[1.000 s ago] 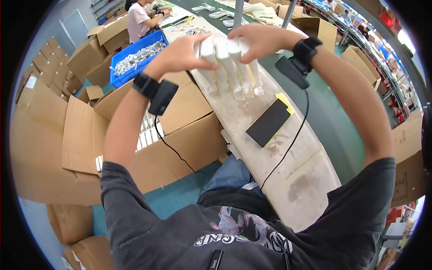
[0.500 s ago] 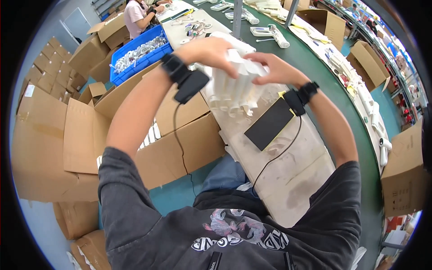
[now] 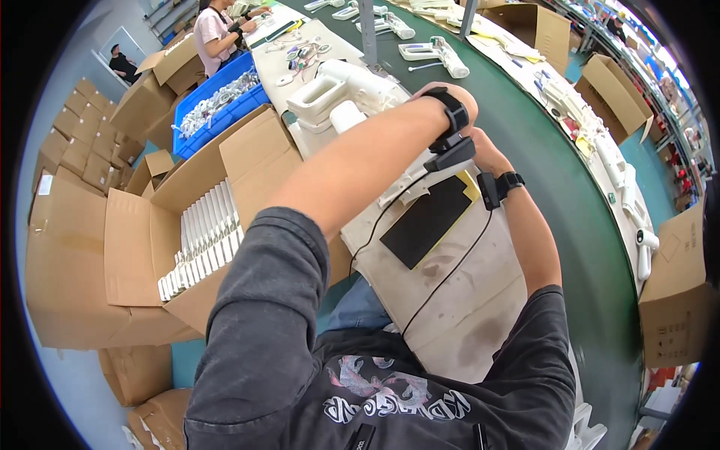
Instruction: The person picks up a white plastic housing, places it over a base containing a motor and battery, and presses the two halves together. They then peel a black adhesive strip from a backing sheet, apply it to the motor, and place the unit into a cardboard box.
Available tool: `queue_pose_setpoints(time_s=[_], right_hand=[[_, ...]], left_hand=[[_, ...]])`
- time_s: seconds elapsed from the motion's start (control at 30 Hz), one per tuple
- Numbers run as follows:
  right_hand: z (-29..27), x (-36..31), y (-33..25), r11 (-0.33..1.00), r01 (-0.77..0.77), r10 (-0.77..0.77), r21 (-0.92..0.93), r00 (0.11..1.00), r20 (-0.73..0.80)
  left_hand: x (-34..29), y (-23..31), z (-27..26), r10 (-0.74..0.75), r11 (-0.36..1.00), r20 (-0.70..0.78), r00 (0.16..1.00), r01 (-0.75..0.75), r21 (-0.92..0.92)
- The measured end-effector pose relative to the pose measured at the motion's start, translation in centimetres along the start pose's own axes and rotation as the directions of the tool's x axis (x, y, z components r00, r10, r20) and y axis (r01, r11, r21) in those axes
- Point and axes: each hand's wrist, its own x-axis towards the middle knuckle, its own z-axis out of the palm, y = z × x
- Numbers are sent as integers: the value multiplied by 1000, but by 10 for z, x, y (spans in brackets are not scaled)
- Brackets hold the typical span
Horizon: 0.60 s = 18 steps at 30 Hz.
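My left hand (image 3: 461,105) reaches across to the right, its wrist bent under a black strap and a small black device. Close below it is my right hand (image 3: 489,154), also strapped at the wrist. The fingers of both hands are hidden, and I cannot make out what they touch or hold. White plastic housings (image 3: 345,84), one with a handle-like loop, lie on the table beyond my left forearm. More white plastic parts (image 3: 411,193) show partly from under that forearm. Nearer to me is a flat black pad (image 3: 429,223) with a yellow edge.
An open carton (image 3: 127,247) holding rows of white parts (image 3: 206,232) stands at my left. Behind it is a blue crate (image 3: 184,142) of small parts. White handheld device shells (image 3: 439,56) rest on the green conveyor (image 3: 517,112). A co-worker (image 3: 214,34) sits at the far left.
The bundle of white plastic parts between my hands is no longer seen there. My left arm has swung right, across the table, and my right hand has come lower. The carton's rows are more exposed.
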Motion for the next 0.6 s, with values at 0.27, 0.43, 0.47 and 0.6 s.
queue_pose_setpoints(time_s=[0.27,0.43,0.47,0.6], right_hand=[[-1,27,33,990,112,-126,-86,976,-179],[-9,11,29,993,-104,83,-62,954,-287],[-14,4,22,992,-112,88,-61,948,-305],[-9,8,-29,946,-236,281,223,940,-196]], left_hand=[[14,4,11,-62,996,96,993,54,77],[-71,-35,33,-115,859,-506,855,-171,-483],[-104,-53,39,-79,675,-541,837,-354,-647],[-145,-77,141,-790,-159,-118,602,-386,-908]])
